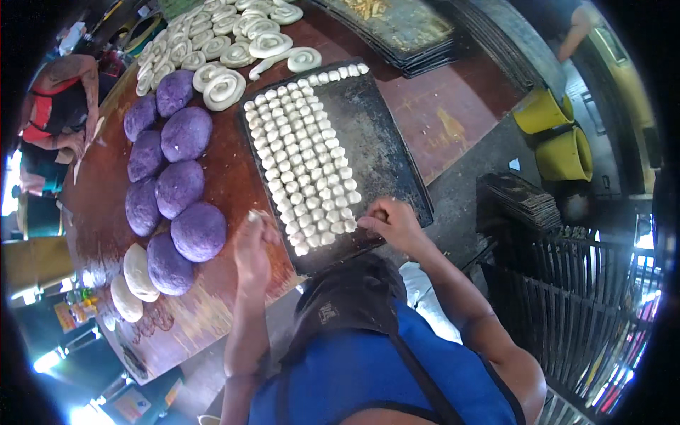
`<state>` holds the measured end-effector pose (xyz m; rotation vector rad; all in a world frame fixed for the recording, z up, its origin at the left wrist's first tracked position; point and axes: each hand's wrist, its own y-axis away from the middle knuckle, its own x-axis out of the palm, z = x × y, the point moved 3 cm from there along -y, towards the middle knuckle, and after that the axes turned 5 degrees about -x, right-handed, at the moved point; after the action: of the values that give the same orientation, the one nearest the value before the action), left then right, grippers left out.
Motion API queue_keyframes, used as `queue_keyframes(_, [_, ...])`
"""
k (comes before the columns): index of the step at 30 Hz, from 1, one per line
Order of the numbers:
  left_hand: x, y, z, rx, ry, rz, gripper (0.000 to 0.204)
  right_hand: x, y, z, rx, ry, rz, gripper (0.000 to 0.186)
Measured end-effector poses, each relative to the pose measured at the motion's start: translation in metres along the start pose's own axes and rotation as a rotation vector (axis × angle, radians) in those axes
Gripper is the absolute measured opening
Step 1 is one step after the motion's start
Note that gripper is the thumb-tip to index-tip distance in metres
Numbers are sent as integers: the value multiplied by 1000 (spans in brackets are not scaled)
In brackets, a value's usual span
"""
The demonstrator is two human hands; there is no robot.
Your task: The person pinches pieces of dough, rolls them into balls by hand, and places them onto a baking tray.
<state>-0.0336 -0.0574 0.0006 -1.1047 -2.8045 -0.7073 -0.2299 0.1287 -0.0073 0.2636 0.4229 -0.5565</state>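
at the far left another person's arm [79, 92] works at the brown wooden table's [212, 297] far edge, so that side is not free for you. next come two pale oval dough loaves [133, 280] near the table's near corner, then the round purple dough balls [176, 184] in two rows, touching one another, with pale coiled dough spirals [225, 88] beyond them. your left hand [251, 248] hangs above the bare wood between the purple balls and the tray, fingers pinched together on a small white dough piece [253, 216]. the dark rectangular metal baking tray [382, 149] carries the small white dough pieces [304, 156] in tight rows over its left half; i judge it about half filled, the right half bare. your right hand [393, 223] rests on the tray's near edge beside the last row, fingers curled; i cannot tell whether it holds a piece. the tray's near corner juts past the table edge. to the right lie bare table, stacked dark trays [520, 198] and yellow buckets [559, 134], well apart.
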Motion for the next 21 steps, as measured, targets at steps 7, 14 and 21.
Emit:
queue_keyframes(7, [-21,24,50,-224,147,-46,21,20,-26,-25,-188,86,-146,18])
queue_keyframes(14, [-51,31,42,-113,75,2,23,10,3,14,-236,281,-329,23])
queue_keyframes(21, [-103,42,52,-128,23,74,24,18,44,57,-177,580,-133,26])
